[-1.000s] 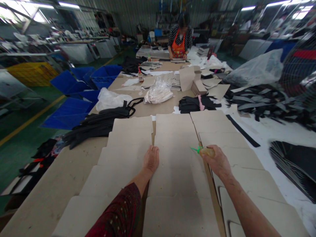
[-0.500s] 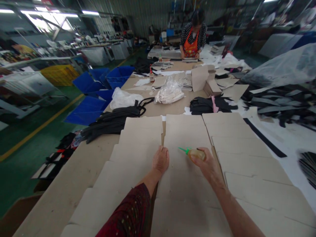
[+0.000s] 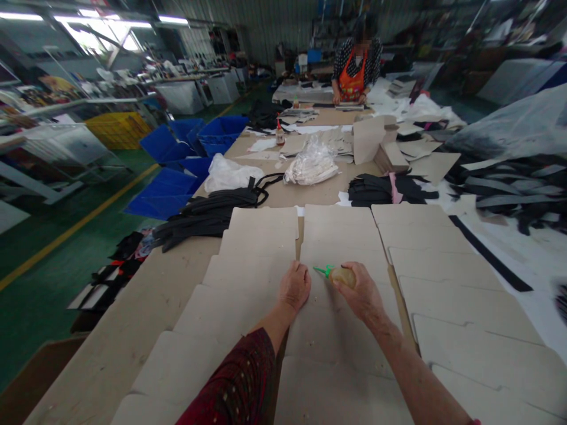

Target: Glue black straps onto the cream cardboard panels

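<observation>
just beside the left hand (image 3: 294, 287), glue bottle (image 3: 340, 275) in the right hand (image 3: 361, 294)

Single head view (worn), looking forward-down along table (image 3: 146, 307); cardboard panels (image 3: 341, 236) near, workshop far.

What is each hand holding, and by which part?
Right hand grips the glue bottle around its body; left hand holds nothing, resting on cardboard.

Blue bins (image 3: 212, 133), black straps (image 3: 208, 213), plastic bag (image 3: 311, 168)
</observation>
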